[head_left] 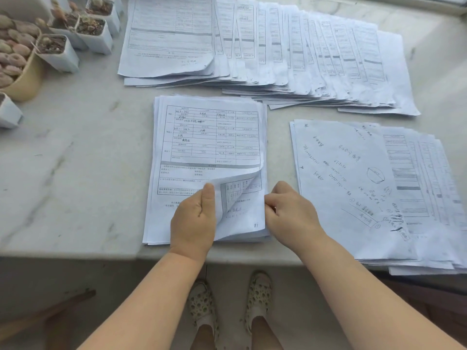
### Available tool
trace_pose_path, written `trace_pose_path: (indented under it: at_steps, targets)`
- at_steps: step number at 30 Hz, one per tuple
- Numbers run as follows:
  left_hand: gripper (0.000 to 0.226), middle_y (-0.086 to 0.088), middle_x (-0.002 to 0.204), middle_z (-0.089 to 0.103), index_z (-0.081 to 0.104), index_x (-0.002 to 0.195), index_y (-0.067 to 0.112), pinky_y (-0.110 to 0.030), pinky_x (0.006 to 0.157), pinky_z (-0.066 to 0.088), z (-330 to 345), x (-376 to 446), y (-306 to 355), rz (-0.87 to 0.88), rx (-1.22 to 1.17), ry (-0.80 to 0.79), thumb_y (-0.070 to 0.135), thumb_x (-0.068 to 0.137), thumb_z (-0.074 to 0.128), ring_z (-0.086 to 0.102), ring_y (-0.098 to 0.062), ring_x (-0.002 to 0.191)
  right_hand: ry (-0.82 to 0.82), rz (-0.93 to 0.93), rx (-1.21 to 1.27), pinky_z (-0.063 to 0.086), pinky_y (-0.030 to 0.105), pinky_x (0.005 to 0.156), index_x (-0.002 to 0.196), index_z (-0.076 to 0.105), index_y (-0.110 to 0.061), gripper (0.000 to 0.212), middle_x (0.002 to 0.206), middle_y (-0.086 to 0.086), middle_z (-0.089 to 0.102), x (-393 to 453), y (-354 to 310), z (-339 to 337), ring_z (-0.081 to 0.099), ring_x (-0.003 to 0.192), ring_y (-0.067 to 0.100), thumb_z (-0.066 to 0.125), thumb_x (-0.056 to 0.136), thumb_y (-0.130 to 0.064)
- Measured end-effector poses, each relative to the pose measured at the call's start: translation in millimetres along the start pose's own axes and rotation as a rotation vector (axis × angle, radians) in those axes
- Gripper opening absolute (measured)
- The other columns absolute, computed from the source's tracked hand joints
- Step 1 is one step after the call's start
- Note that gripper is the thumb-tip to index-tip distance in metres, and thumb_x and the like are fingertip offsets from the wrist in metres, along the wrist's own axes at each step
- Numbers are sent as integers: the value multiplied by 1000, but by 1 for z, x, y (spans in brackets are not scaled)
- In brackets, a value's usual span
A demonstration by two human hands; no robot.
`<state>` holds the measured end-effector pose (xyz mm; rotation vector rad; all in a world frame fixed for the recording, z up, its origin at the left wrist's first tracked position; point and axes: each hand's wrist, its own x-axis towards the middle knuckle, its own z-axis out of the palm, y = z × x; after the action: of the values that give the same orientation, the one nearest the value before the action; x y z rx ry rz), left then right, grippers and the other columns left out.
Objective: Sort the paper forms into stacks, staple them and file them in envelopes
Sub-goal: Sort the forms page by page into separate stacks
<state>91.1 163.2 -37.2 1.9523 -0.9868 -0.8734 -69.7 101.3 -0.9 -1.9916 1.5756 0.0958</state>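
A stack of printed forms [209, 137] lies on the marble counter in front of me. My left hand [194, 218] pinches the top sheet's [240, 185] lower right corner and curls it up and leftward, showing its printed back. My right hand [288, 210] sits at the stack's right edge near the bottom, fingers curled against the sheets' edges. To the right lies a second pile [353, 188] topped by a handwritten sheet. Along the back, many forms [278, 46] are fanned out in an overlapping row.
Small white pots with succulents [75, 34] and a yellow bowl [25, 79] of round plants stand at the far left. The counter's front edge [75, 253] runs just below the stacks. My feet in spotted slippers show on the floor below.
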Motion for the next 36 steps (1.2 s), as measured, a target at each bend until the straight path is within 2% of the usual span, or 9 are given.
trace_pose_path:
  at_steps: [6, 11, 14, 17, 21, 25, 28, 30, 36]
  targets:
    - [46, 7, 87, 67, 68, 94, 20, -37, 73, 50, 1, -4, -10, 127, 158, -116, 56, 74, 47, 60, -14, 85, -110, 59, 367, 22, 31, 56, 57, 33, -15, 40, 54, -7, 29, 5, 8, -2, 24, 57, 12, 54, 92, -17]
    - [38, 6, 91, 70, 68, 101, 21, -39, 75, 51, 0, -4, -11, 139, 135, -99, 48, 79, 50, 62, -16, 88, -212, 128, 583, 23, 17, 47, 70, 52, 8, 30, 59, 1, 42, 7, 10, -7, 28, 47, 6, 61, 91, -13]
    - [44, 8, 85, 68, 67, 95, 23, -36, 73, 50, -3, -3, -11, 147, 117, -134, 56, 78, 44, 60, -12, 84, -255, 150, 723, 27, 8, 45, 67, 55, -3, 30, 48, -12, 47, 11, 8, -10, 36, 40, 0, 64, 92, -16]
    - [34, 13, 80, 62, 59, 79, 32, -21, 72, 44, -10, -3, -14, 171, 71, -210, 64, 74, 48, 56, -4, 82, -268, 140, 793, 31, 12, 48, 66, 54, -13, 29, 51, -10, 46, 16, 2, -10, 38, 45, 4, 66, 91, -19]
    - [43, 17, 98, 64, 62, 103, 36, -16, 81, 43, -17, -4, -17, 215, 78, -346, 62, 68, 61, 56, 1, 95, -272, 140, 846, 29, 21, 53, 72, 62, -14, 20, 57, -6, 52, 22, -9, -9, 46, 53, 10, 64, 91, -18]
    - [25, 19, 79, 61, 67, 96, 23, -14, 67, 40, -12, -5, -18, 252, 48, -209, 21, 84, 46, 54, 1, 75, -244, 178, 845, 35, 20, 52, 76, 67, -17, 20, 66, -7, 63, 24, -13, -11, 52, 55, 11, 60, 94, -19]
    - [17, 20, 62, 50, 59, 89, 33, -13, 55, 32, -10, -5, -16, 217, 53, -162, 27, 91, 43, 45, -1, 59, -98, 264, 664, 53, 25, 59, 83, 68, -14, 15, 75, 1, 69, 21, -1, -12, 62, 62, 15, 59, 94, -17]
    - [28, 16, 59, 49, 60, 110, 21, -12, 55, 33, -10, -4, -15, 197, 83, -137, 31, 90, 43, 48, 1, 60, -75, 322, 613, 59, 29, 69, 86, 68, -12, 10, 79, 5, 72, 15, 6, -12, 69, 70, 18, 61, 91, -16]
    - [41, 20, 69, 52, 57, 121, 14, -9, 60, 35, -10, -4, -14, 186, 112, -156, 33, 88, 42, 52, 7, 68, -257, 438, 759, 49, 23, 56, 92, 67, -12, 14, 74, 4, 68, 12, 6, -6, 61, 55, 10, 73, 86, -22]
